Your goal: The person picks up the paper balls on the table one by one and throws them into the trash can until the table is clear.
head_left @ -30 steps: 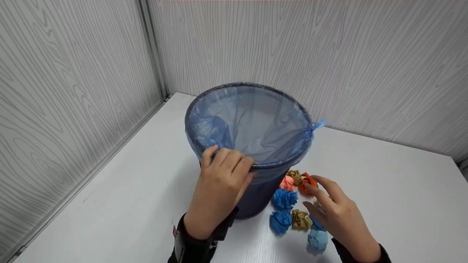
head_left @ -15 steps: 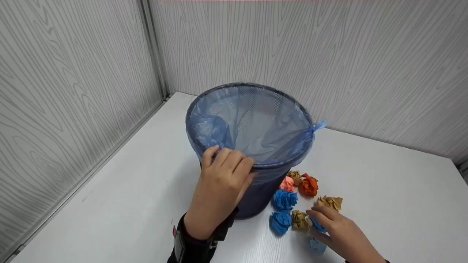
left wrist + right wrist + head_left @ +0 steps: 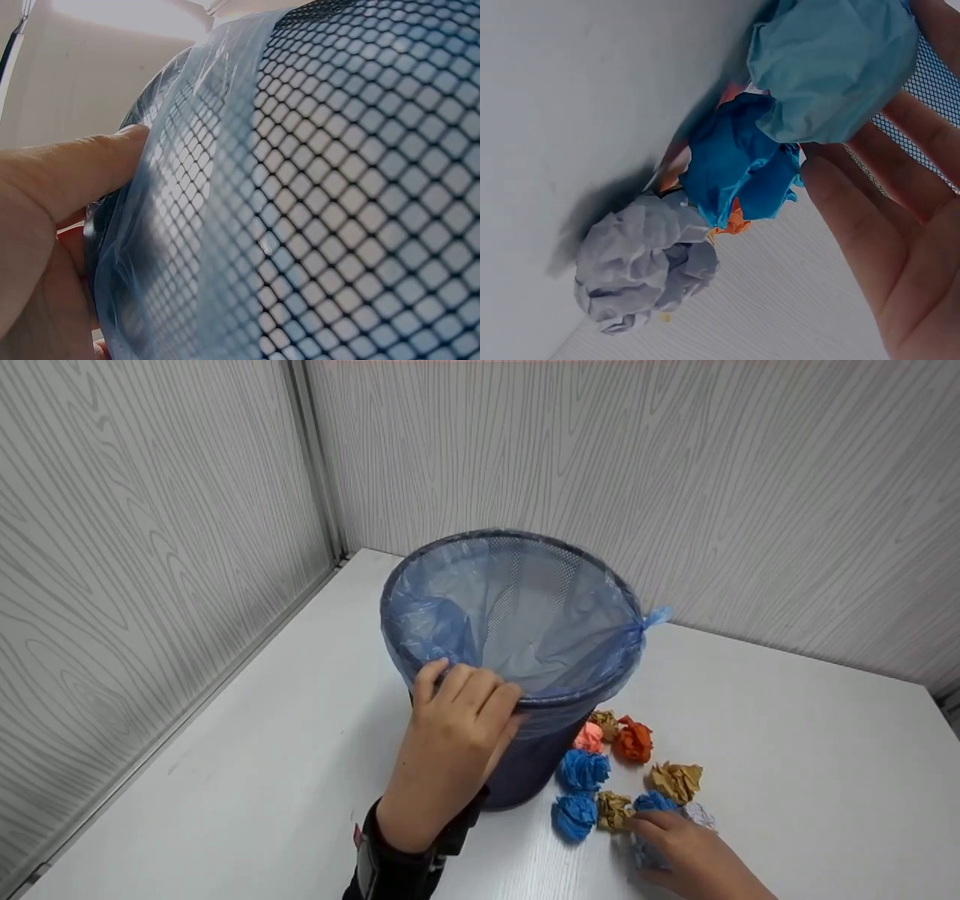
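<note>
My left hand (image 3: 454, 735) grips the near rim of a dark mesh wastebasket (image 3: 517, 772), fingers over the edge. A thin blue bin liner (image 3: 547, 656) lines the basket and folds over its rim, with a knot at the right. In the left wrist view the thumb (image 3: 97, 165) lies against the liner outside the mesh. My right hand (image 3: 686, 855) is at a light blue paper ball (image 3: 836, 67), fingers spread loosely around it. The hand partly hides that ball in the head view. A darker blue paper ball (image 3: 739, 161) and a white one (image 3: 641, 262) lie beside it.
Right of the basket lie more crumpled paper balls: two blue, including one (image 3: 576, 817) at the front, brown ones (image 3: 676, 781), an orange-red one (image 3: 634, 740) and a pink one (image 3: 589, 737). Wood-grain panels (image 3: 637, 472) close off the white table (image 3: 810, 750) behind and at left.
My right hand has moved from beside the orange-red ball down toward the front, to the light blue ball, uncovering the brown and white balls. The left hand stays on the rim.
</note>
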### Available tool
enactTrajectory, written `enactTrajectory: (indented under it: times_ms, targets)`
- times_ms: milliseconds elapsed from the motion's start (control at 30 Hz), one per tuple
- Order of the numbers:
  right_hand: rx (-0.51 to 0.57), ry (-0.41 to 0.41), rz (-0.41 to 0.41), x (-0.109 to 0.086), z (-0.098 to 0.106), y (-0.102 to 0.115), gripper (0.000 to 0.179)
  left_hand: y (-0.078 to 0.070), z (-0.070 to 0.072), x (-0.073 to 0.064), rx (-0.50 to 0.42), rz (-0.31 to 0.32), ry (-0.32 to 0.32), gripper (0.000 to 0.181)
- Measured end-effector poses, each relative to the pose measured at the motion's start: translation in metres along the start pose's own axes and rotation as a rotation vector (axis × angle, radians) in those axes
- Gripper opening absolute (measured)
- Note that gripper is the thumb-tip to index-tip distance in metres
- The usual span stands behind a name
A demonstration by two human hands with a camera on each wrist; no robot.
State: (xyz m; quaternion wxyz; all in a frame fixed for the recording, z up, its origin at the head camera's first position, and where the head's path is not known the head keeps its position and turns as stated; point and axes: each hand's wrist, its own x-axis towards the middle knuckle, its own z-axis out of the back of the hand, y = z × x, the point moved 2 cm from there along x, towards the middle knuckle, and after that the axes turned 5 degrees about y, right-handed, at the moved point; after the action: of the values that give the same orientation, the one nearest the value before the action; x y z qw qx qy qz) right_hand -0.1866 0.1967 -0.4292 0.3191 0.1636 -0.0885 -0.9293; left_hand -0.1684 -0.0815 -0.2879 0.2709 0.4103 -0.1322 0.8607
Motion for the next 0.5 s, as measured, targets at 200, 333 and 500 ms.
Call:
enactTrajectory:
  times_ms: [200, 333, 500]
  targets:
    - [0.013, 0.025, -0.009, 0.0008, -0.0040, -0.0018, 0.040, -0.0005, 0.0000, 0.0007, -0.003, 0.001, 0.001, 0.026]
    - [0.034, 0.048, -0.034, 0.0007, -0.0050, -0.0017, 0.036, -0.0007, -0.0001, 0.0008, -0.007, 0.000, 0.002, 0.026]
    - [0.056, 0.084, -0.069, 0.0015, -0.0020, -0.0006, 0.034, -0.0001, -0.0001, 0.0003, -0.011, 0.005, 0.000, 0.027]
